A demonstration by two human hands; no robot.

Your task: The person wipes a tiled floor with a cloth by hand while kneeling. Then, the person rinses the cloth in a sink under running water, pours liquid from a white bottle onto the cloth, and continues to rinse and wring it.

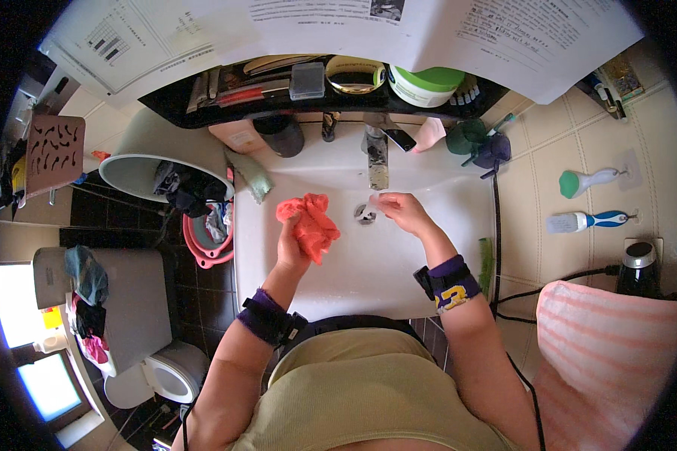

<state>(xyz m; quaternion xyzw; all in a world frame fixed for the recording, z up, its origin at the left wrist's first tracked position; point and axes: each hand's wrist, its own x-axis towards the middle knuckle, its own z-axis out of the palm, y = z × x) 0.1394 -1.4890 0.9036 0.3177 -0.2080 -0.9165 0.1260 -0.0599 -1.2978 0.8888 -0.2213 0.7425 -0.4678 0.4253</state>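
Note:
A crumpled coral-red cloth (314,229) is bunched up in my left hand (289,246), whose fingers are closed round it over the left part of the white sink (278,289). My right hand (406,213) is beside the drain (365,215), just below the faucet (377,161). Its fingers are drawn together, and something pale shows at their tips, too small to make out. Both wrists wear dark bands.
A tilted grey bucket (124,169) with dark clothes stands left of the sink, above pink basins (195,252). Behind the faucet runs a black shelf (271,109) with a green-lidded tub (426,84). Brushes (590,220) hang on the right wall, near a striped pink towel (609,338).

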